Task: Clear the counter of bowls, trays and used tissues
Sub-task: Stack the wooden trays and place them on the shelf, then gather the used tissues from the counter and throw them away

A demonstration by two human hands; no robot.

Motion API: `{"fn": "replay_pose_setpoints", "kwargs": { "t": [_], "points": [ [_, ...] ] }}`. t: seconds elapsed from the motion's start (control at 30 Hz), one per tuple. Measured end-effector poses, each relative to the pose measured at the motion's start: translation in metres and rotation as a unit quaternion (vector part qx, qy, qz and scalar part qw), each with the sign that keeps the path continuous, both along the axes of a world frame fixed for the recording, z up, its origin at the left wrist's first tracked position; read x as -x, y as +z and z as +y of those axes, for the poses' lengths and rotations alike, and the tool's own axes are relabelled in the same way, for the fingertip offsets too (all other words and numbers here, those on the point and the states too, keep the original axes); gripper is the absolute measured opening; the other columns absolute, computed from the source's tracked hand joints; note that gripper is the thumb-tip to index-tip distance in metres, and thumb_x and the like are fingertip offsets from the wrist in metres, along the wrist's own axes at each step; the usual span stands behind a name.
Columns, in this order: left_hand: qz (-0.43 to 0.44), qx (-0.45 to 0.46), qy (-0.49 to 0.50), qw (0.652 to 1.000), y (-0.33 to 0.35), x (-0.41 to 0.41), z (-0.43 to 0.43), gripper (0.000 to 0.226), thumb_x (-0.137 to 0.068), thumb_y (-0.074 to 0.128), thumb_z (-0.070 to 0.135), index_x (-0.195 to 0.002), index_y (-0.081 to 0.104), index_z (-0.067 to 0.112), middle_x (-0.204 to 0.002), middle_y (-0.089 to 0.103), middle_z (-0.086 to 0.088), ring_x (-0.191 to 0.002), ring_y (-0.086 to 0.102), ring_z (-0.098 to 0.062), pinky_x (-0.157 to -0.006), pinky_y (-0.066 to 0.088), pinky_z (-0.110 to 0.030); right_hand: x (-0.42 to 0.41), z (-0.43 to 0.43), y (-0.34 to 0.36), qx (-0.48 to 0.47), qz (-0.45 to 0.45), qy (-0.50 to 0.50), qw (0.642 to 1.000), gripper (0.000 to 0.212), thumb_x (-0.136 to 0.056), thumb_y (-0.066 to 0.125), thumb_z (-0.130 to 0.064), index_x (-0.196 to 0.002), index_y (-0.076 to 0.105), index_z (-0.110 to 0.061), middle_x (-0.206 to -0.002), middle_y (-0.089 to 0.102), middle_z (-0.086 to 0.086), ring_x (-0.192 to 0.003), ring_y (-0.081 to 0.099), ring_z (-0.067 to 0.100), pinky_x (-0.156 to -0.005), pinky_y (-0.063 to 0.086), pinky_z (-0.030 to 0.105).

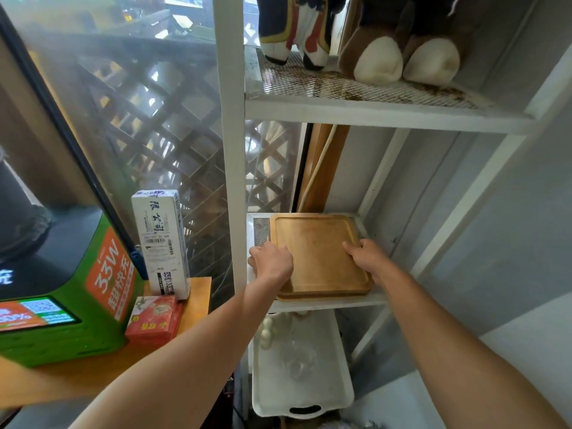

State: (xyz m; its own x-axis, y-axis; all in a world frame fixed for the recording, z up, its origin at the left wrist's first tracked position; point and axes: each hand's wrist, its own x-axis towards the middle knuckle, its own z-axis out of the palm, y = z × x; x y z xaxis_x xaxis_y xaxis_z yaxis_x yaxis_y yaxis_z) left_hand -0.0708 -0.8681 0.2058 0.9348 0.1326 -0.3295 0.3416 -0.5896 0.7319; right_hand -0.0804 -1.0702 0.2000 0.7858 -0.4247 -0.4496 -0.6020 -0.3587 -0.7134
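Note:
A square wooden tray (pixel 315 252) lies flat on the middle mesh shelf (pixel 261 230) of a white metal rack. It seems to rest on a second wooden tray, whose edge shows below its front rim. My left hand (pixel 271 261) grips the tray's left edge, fingers curled around it. The tray's right edge is held by my right hand (pixel 366 257). Both forearms reach in from the bottom of the view.
The rack's upright post (pixel 230 150) stands just left of the tray. A white plastic tray (pixel 301 366) with clear glasses sits on the shelf below. Plush toys (pixel 402 41) occupy the top shelf. To the left, a wooden counter (pixel 198 305) carries a green machine, a white box and red packets.

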Motion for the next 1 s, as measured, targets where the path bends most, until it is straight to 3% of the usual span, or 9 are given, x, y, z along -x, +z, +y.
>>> {"fn": "replay_pose_setpoints", "kwargs": {
  "t": [0.17,0.33,0.57,0.67,0.73,0.77,0.83,0.9,1.0],
  "points": [
    [-0.005,-0.004,-0.028,1.0,0.001,0.008,0.003,0.037,-0.102,0.043,0.026,-0.131,0.046,0.003,-0.141,0.039,-0.021,-0.127,0.04,-0.035,-0.108,0.037,-0.045,0.005,0.002,0.0,0.065,-0.011,0.003,0.998,0.06,-0.097,0.055,-0.045,-0.141,0.046,-0.007,-0.134,0.056,0.014,-0.121,0.055,0.033,-0.102,0.046,0.049],
    [0.009,0.021,-0.066,0.998,0.001,0.016,0.015,0.037,-0.099,0.048,0.017,-0.133,0.045,0.002,-0.134,0.046,-0.021,-0.119,0.05,-0.035,-0.104,0.045,-0.048,0.021,0.007,-0.001,0.069,-0.021,-0.013,0.997,0.051,-0.097,0.055,-0.043,-0.134,0.051,-0.008,-0.121,0.06,0.012,-0.109,0.058,0.031,-0.093,0.05,0.045],
    [0.02,0.003,-0.102,0.995,0.002,0.049,0.023,0.039,-0.097,0.048,0.012,-0.134,0.041,0.002,-0.136,0.038,-0.02,-0.119,0.046,-0.035,-0.099,0.043,-0.041,0.067,0.02,-0.006,0.126,-0.064,-0.06,0.988,0.02,-0.097,0.056,-0.024,-0.109,0.063,-0.011,-0.088,0.061,0.003,-0.074,0.055,0.016,-0.062,0.041,0.028],
    [0.011,0.009,-0.134,0.991,0.003,0.07,0.032,0.036,-0.097,0.042,0.011,-0.13,0.047,-0.004,-0.133,0.046,-0.023,-0.112,0.05,-0.034,-0.094,0.048,-0.034,0.1,0.035,0.001,0.146,-0.074,-0.083,0.983,0.002,-0.093,0.058,-0.019,-0.092,0.056,-0.021,-0.076,0.054,-0.006,-0.064,0.051,0.008,-0.05,0.036,0.022],
    [-0.004,0.035,-0.165,0.986,0.005,0.088,0.042,0.036,-0.096,0.043,0.011,-0.125,0.053,-0.007,-0.129,0.053,-0.026,-0.104,0.054,-0.033,-0.074,0.05,-0.021,0.125,0.051,0.007,0.152,-0.073,-0.087,0.982,0.009,-0.091,0.058,-0.017,-0.082,0.059,-0.019,-0.076,0.06,-0.001,-0.064,0.057,0.012,-0.051,0.039,0.023],
    [-0.006,0.048,-0.18,0.983,0.007,0.097,0.049,0.035,-0.095,0.045,0.013,-0.123,0.056,-0.006,-0.126,0.056,-0.025,-0.104,0.057,-0.034,-0.072,0.049,-0.023,0.138,0.061,0.01,0.153,-0.067,-0.079,0.983,0.017,-0.092,0.058,-0.018,-0.075,0.06,-0.019,-0.074,0.061,0.0,-0.065,0.058,0.015,-0.054,0.042,0.024],
    [-0.012,0.065,-0.223,0.973,0.009,0.114,0.065,0.031,-0.095,0.048,0.019,-0.116,0.062,0.0,-0.115,0.064,-0.019,-0.103,0.062,-0.033,-0.082,0.053,-0.034,0.165,0.087,0.018,0.142,-0.05,-0.062,0.987,0.028,-0.094,0.057,-0.024,-0.067,0.058,-0.018,-0.069,0.06,0.002,-0.067,0.06,0.021,-0.057,0.046,0.027],
    [-0.03,0.063,-0.27,0.96,0.008,0.128,0.088,0.03,-0.097,0.048,0.021,-0.111,0.064,0.0,-0.099,0.067,-0.011,-0.09,0.061,-0.027,-0.079,0.051,-0.033,0.191,0.118,0.022,0.13,-0.014,-0.046,0.99,0.03,-0.097,0.055,-0.034,-0.078,0.062,-0.012,-0.077,0.065,0.008,-0.068,0.062,0.023,-0.057,0.048,0.029],
    [-0.044,0.04,-0.315,0.947,0.003,0.144,0.141,0.028,-0.097,0.049,0.021,-0.108,0.067,0.003,-0.082,0.062,-0.006,-0.069,0.057,-0.02,-0.057,0.048,-0.026,0.222,0.175,0.02,0.137,0.02,-0.029,0.99,0.038,-0.097,0.052,-0.041,-0.098,0.065,-0.006,-0.092,0.071,0.015,-0.068,0.062,0.023,-0.055,0.049,0.031]
  ]
}}
